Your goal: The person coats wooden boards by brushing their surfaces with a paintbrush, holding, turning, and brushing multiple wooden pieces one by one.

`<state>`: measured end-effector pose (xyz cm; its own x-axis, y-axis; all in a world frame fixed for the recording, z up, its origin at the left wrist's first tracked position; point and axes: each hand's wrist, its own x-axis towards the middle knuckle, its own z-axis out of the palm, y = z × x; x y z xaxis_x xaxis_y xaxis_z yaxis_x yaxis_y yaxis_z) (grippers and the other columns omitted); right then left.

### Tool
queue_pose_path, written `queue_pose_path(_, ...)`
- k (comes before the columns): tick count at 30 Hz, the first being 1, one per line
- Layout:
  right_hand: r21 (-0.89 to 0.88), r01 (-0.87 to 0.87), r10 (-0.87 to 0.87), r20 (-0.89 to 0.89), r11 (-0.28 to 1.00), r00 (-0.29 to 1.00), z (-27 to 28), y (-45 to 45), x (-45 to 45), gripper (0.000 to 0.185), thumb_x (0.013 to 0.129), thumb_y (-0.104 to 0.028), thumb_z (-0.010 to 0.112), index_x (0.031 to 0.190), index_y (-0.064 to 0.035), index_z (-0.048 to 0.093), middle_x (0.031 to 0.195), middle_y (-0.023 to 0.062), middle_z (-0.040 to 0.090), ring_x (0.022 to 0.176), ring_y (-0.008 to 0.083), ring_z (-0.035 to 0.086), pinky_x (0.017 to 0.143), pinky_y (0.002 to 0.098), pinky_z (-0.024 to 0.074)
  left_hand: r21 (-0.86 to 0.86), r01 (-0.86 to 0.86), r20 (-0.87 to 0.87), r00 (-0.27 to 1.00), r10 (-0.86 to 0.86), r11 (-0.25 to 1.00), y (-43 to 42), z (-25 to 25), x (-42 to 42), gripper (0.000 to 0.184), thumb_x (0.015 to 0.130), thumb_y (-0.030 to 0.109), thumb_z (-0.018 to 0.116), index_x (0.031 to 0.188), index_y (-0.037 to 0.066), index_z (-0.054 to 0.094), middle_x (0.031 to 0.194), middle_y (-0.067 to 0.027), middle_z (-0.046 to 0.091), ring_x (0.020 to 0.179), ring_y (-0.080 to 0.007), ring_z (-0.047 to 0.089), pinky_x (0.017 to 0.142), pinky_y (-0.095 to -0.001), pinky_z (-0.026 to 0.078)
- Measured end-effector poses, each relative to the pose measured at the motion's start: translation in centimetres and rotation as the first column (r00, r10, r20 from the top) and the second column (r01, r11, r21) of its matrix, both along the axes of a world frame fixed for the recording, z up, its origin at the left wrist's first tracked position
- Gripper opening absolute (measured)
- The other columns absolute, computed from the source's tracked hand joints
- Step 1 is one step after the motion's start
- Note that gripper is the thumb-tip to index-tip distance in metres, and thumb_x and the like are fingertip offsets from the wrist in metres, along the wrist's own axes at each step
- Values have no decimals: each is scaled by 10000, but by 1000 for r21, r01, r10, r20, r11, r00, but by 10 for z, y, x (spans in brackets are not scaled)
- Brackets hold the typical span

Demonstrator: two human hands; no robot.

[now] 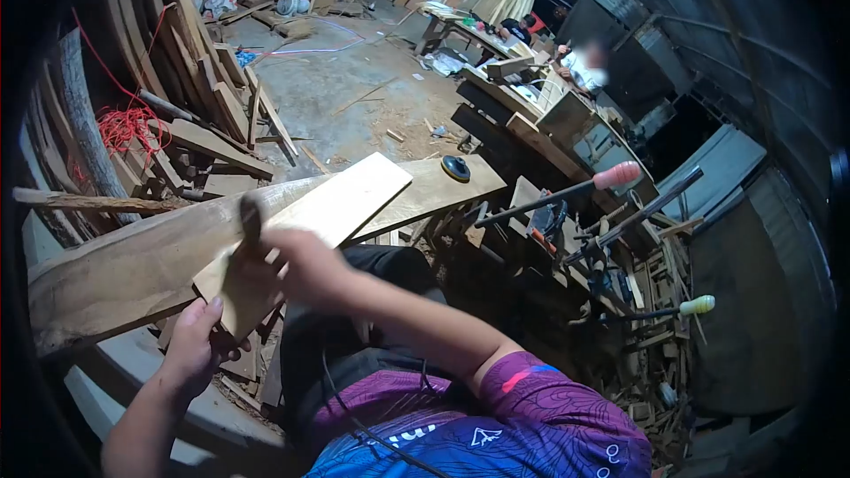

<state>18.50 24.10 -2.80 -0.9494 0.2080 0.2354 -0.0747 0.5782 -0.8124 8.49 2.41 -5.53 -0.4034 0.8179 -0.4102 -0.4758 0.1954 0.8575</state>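
Observation:
A pale flat board (359, 190) lies slantwise across a long, thick plank (133, 261). My left hand (195, 341) grips the board's near lower end, with the thumb on top and the fingers beneath. Over the board's near half, my right hand (305, 265) is closed on a dark brown tool (251, 219) that sticks up past the fingers. Motion blurs this tool, and its lower part is hidden, so its exact kind cannot be made out. A round black and yellow sanding pad (456, 168) rests at the plank's far end.
Bar clamps with a pink handle (616, 175) and a yellow handle (698, 304) jut out at my right. Tangled red cord (133, 128) and leaning timber stand at left. Farther back, people sit by a cluttered workbench (505, 93). Wood scraps litter the concrete floor (292, 97).

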Motion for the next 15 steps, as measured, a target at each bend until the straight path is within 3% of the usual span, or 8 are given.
queue_pose_path(1, -178, 97, -76, 121, 979, 990, -5, 30, -3, 173, 851, -174, 700, 993, -77, 681, 896, 123, 701, 835, 247, 693, 748, 369, 539, -5, -19, -8, 1000, 19, 1000, 2, -1, 0, 320, 1040, 341, 423, 1185, 62, 485, 985, -95, 651, 702, -177, 647, 567, -279, 475)
queue_pose_path(2, -31, 209, -207, 50, 977, 977, -9, 61, -8, 256, 832, -62, 702, 1086, -72, 671, 933, 109, 715, 831, 193, 688, 719, 347, 550, -19, -2, -15, 1000, 2, 1000, 1, 3, 1, 328, 1045, 341, 414, 1187, 54, 485, 981, -95, 648, 706, -173, 643, 562, -274, 472)
queue_pose_path(5, 300, 582, -590, -74, 756, 804, -21, 167, 1, 277, 843, -275, 711, 1022, -65, 684, 934, 176, 724, 855, 345, 705, 753, 418, 547, -7, -36, 4, 999, 36, 999, 2, 1, 3, 340, 1049, 340, 404, 1196, 42, 479, 974, -104, 646, 704, -177, 643, 556, -271, 469)
queue_pose_path(6, 470, 691, -738, -117, 549, 665, -38, 208, 1, 272, 874, -318, 663, 1017, -89, 692, 938, 188, 716, 869, 384, 687, 763, 462, 542, 6, -49, 34, 998, 49, 999, 3, 1, 4, 346, 1050, 342, 403, 1200, 38, 475, 972, -108, 646, 701, -181, 642, 555, -269, 468)
queue_pose_path(8, 534, 727, -821, -103, 431, 562, -38, 238, 14, 325, 912, -383, 551, 979, -91, 676, 874, 191, 705, 830, 406, 681, 734, 508, 535, 19, -63, 57, 996, 62, 998, 4, 0, 4, 352, 1051, 344, 401, 1204, 35, 472, 970, -111, 646, 697, -185, 642, 553, -268, 468)
queue_pose_path(11, 566, 567, -693, 12, 599, 721, -33, 209, -6, 259, 829, -252, 676, 1043, -110, 713, 920, 171, 714, 878, 343, 699, 760, 438, 548, 3, -28, 40, 999, 28, 1000, 3, 1, 1, 350, 1051, 341, 407, 1193, 30, 479, 965, -118, 645, 669, -189, 639, 544, -274, 469)
queue_pose_path(12, 274, 541, -551, -45, 795, 833, -48, 189, -18, 272, 782, -183, 733, 1041, -102, 716, 917, 165, 716, 863, 314, 707, 755, 394, 551, -4, -23, 44, 999, 23, 1000, 3, 2, 2, 350, 1051, 341, 407, 1193, 30, 479, 965, -118, 645, 669, -189, 639, 544, -274, 469)
queue_pose_path(15, 32, 162, -157, -119, 986, 980, -16, 51, -30, 193, 856, -186, 709, 1007, -65, 705, 874, 132, 726, 809, 203, 702, 696, 338, 553, -23, -24, 5, 1000, 24, 999, 1, 2, 2, 368, 1046, 369, 421, 1182, 36, 494, 949, -96, 643, 691, -167, 637, 556, -269, 468)
